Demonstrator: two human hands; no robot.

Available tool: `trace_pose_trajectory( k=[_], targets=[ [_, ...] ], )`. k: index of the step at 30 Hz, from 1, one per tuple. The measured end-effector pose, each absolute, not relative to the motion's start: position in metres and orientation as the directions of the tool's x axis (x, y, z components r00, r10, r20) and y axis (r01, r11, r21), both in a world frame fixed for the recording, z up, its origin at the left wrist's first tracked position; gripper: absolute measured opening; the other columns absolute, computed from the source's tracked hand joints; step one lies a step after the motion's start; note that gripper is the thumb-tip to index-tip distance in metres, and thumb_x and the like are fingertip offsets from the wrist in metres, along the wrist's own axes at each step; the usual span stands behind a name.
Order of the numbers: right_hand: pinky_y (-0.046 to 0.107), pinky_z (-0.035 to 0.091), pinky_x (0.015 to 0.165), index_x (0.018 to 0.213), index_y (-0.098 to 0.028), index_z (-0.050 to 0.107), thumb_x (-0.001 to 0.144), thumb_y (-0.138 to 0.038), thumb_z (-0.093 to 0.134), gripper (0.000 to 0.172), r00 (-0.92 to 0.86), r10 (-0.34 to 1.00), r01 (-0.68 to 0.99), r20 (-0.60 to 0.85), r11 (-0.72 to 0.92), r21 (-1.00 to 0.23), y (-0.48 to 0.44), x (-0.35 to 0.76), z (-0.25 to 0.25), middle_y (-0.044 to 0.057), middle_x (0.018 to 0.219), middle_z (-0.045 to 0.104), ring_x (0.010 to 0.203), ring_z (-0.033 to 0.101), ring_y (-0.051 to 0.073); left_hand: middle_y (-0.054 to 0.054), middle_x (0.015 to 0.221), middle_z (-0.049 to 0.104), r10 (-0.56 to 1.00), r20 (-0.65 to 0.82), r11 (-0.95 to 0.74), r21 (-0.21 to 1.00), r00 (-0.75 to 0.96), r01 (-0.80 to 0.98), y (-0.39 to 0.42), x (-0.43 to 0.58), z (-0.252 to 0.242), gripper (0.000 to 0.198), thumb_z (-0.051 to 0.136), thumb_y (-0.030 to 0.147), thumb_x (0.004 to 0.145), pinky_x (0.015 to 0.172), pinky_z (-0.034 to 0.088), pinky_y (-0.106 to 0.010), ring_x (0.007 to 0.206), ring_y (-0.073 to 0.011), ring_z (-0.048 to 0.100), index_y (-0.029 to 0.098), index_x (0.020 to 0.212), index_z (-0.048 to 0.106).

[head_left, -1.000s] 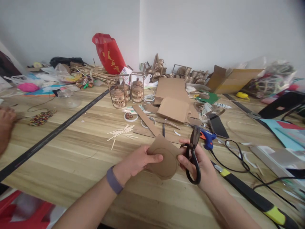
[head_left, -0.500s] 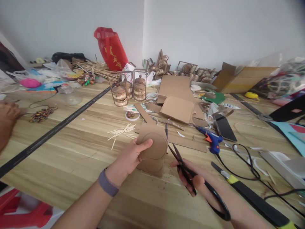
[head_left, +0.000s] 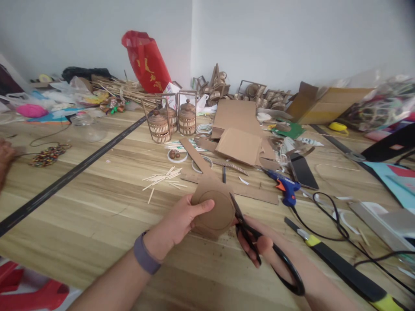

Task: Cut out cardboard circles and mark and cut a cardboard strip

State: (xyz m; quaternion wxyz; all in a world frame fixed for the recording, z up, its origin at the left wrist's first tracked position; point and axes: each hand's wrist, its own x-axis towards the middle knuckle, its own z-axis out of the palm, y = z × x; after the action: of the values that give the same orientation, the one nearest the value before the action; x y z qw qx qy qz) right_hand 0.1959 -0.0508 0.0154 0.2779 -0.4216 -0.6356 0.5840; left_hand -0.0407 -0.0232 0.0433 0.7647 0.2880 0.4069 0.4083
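My left hand (head_left: 186, 216) grips a piece of brown cardboard (head_left: 215, 207) with the thumb on top; a circle is drawn on it. Black-handled scissors (head_left: 249, 231) are in my right hand (head_left: 256, 246), its fingers through the loops. Their blades lie at the right edge of the cardboard, close to the drawn line. Whether the blades have bitten into the cardboard I cannot tell. Thin wooden sticks (head_left: 165, 176) are scattered beyond my left hand. To the right of the scissors lie a blue glue gun (head_left: 287, 186) and a black and yellow utility knife (head_left: 343, 263).
Small woven baskets with frames (head_left: 160, 125) stand at the back, near a red bag (head_left: 147, 62). Cardboard sheets (head_left: 240, 144) and an open box (head_left: 327, 103) lie farther right. Another person's hand (head_left: 5, 157) is at the left edge, by a beaded piece (head_left: 50, 155).
The cardboard has turned and moved slightly right in my left hand. The scissors have come up against its right edge, their blades closer together than before.
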Motion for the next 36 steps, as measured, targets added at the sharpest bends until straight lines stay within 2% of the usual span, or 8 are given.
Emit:
trace_pose_trajectory(
  k=[5, 10, 15, 22, 28, 36],
  targets=[
    [0.026, 0.051, 0.049, 0.12, -0.018, 0.064, 0.081, -0.094, 0.041, 0.088, -0.52, 0.845, 0.236, -0.124, 0.002, -0.972, -0.054, 0.194, 0.028, 0.001, 0.077, 0.051, 0.058, 0.046, 0.014, -0.01, 0.087, 0.083, 0.863, -0.378, 0.49, 0.789, 0.335, -0.372, -0.023, -0.042, 0.044, 0.062, 0.101, 0.049, 0.048, 0.079, 0.057, -0.033, 0.087, -0.0275, 0.076, 0.014, 0.094, 0.08],
    [0.026, 0.047, 0.053, 0.095, -0.019, 0.061, 0.091, -0.086, 0.036, 0.072, -0.533, 0.844, 0.312, -0.065, 0.125, -0.942, -0.057, 0.188, 0.043, 0.001, 0.076, 0.051, 0.06, 0.047, 0.015, -0.007, 0.082, 0.082, 0.855, -0.375, 0.49, 0.811, 0.357, -0.321, -0.026, -0.04, 0.041, 0.056, 0.1, 0.05, 0.049, 0.078, 0.055, -0.031, 0.082, -0.023, 0.073, 0.015, 0.089, 0.082],
    [0.026, 0.045, 0.051, 0.09, -0.021, 0.062, 0.092, -0.085, 0.038, 0.068, -0.525, 0.85, 0.332, -0.035, 0.167, -0.928, -0.057, 0.185, 0.052, 0.001, 0.071, 0.052, 0.057, 0.048, 0.016, -0.005, 0.083, 0.082, 0.862, -0.335, 0.465, 0.823, 0.381, -0.327, -0.027, -0.038, 0.04, 0.053, 0.1, 0.05, 0.051, 0.084, 0.054, -0.031, 0.085, -0.0217, 0.072, 0.017, 0.088, 0.082],
    [0.025, 0.04, 0.048, 0.075, -0.023, 0.054, 0.091, -0.084, 0.039, 0.065, -0.483, 0.875, 0.365, -0.024, 0.176, -0.914, -0.059, 0.183, 0.05, -0.002, 0.064, 0.046, 0.052, 0.041, 0.014, -0.006, 0.087, 0.082, 0.859, -0.294, 0.449, 0.825, 0.42, -0.342, -0.027, -0.039, 0.039, 0.053, 0.099, 0.049, 0.054, 0.087, 0.053, -0.032, 0.088, -0.0228, 0.072, 0.016, 0.093, 0.083],
    [0.024, 0.031, 0.044, 0.074, -0.023, 0.051, 0.09, -0.086, 0.04, 0.066, -0.464, 0.883, 0.386, -0.074, 0.127, -0.914, -0.061, 0.184, 0.046, -0.005, 0.059, 0.04, 0.048, 0.035, 0.012, -0.006, 0.086, 0.082, 0.858, -0.27, 0.441, 0.824, 0.436, -0.357, -0.026, -0.039, 0.038, 0.053, 0.099, 0.049, 0.055, 0.086, 0.053, -0.031, 0.088, -0.0222, 0.072, 0.017, 0.093, 0.083],
    [0.023, 0.026, 0.04, 0.088, -0.022, 0.059, 0.087, -0.089, 0.04, 0.071, -0.441, 0.883, 0.431, -0.163, 0.049, -0.901, -0.062, 0.186, 0.047, -0.006, 0.058, 0.037, 0.045, 0.034, 0.011, -0.007, 0.084, 0.081, 0.851, -0.296, 0.458, 0.822, 0.434, -0.338, -0.027, -0.038, 0.038, 0.055, 0.099, 0.051, 0.054, 0.084, 0.053, -0.032, 0.085, -0.0225, 0.072, 0.016, 0.093, 0.083]
  ],
)
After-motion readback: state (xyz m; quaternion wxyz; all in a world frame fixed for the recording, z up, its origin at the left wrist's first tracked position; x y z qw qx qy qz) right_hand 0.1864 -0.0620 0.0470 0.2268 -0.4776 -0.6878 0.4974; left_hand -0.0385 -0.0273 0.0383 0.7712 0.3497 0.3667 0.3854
